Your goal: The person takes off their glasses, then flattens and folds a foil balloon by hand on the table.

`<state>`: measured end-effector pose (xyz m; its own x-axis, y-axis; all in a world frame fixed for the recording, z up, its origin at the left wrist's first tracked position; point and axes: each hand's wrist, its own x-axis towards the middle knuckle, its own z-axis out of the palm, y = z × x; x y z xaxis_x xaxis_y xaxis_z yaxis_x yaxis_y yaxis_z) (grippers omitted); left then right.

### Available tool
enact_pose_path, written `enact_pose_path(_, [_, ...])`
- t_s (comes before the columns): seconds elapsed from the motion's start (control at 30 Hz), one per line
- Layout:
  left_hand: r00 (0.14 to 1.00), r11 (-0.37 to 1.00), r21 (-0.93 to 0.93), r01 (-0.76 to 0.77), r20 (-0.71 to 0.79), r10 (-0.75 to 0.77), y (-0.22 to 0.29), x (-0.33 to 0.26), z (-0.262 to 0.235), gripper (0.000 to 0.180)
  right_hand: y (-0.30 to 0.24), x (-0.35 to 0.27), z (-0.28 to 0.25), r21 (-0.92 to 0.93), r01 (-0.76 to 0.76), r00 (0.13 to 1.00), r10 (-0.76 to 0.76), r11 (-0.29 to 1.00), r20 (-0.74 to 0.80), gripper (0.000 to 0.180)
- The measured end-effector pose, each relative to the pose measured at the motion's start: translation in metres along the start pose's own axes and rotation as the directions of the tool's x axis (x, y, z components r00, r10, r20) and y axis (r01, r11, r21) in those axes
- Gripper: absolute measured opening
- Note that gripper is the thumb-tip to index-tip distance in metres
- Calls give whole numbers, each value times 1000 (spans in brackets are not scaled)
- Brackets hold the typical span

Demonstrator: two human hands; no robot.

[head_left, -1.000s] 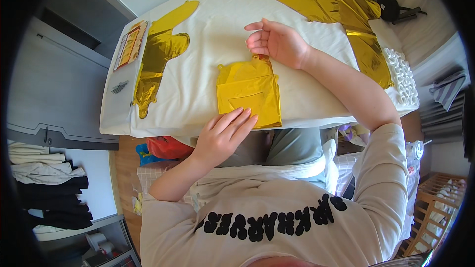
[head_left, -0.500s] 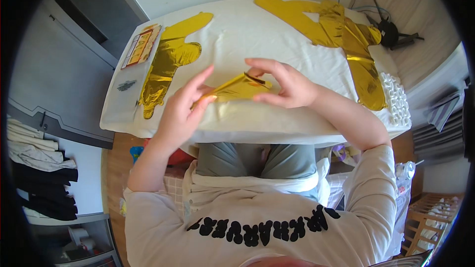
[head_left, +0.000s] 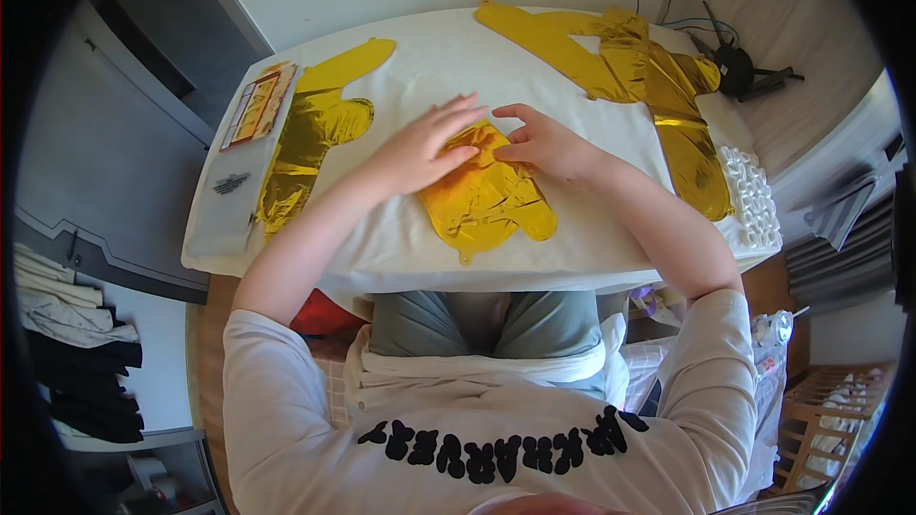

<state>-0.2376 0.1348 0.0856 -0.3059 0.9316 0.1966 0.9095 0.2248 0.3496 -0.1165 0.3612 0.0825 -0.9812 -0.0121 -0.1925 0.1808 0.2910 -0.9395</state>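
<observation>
A folded, flat gold foil balloon (head_left: pixel 487 205) lies on the white-covered table in front of me, its rounded, tabbed end toward me. My left hand (head_left: pixel 434 148) is spread over its upper left part, fingers stretched out and the thumb reaching across the foil. At the upper right edge of the balloon is my right hand (head_left: pixel 549 145), its fingers bent but apart, the thumb side touching the foil. Neither hand is visibly gripping anything. The balloon's far left part is hidden under my left hand.
Another flat gold balloon (head_left: pixel 310 138) lies to the left, beside a printed flat pack (head_left: pixel 258 107) and a small dark bundle (head_left: pixel 231 183). More gold foil (head_left: pixel 682 95) covers the far right. White rolls (head_left: pixel 754 198) and a black device (head_left: pixel 735 72) stand at the right edge.
The folded balloon has gone from being held up in my left hand to lying flat on the table. My left hand has let go and moved up and right over it.
</observation>
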Motion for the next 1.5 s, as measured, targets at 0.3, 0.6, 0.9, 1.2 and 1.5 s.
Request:
enact_pose_path(0.3, [997, 995, -67, -69, -23, 67, 3, 2, 32, 78, -6, 2, -10, -238, 1, 992, -31, 971, -123, 54])
enact_pose_path(0.6, [993, 992, -74, -107, -64, 102, 1, 0, 35, 83, -18, 12, -5, -263, -57, 996, 38, 963, -76, 50])
enact_pose_path(0.9, [998, 991, -122, -57, -40, 53, 1, 0, 34, 87, -26, 9, 0, -178, -95, 990, 75, 979, -117, 53])
enact_pose_path(1.2, [999, 984, -171, -44, -21, 41, 6, 3, 30, 83, -10, 12, 1, -140, 1, 993, -17, 990, -116, 74])
enact_pose_path(1.5, [996, 973, -222, -68, -70, 54, 5, 2, 31, 80, -13, 17, -3, -217, -23, 976, -25, 976, -217, 64])
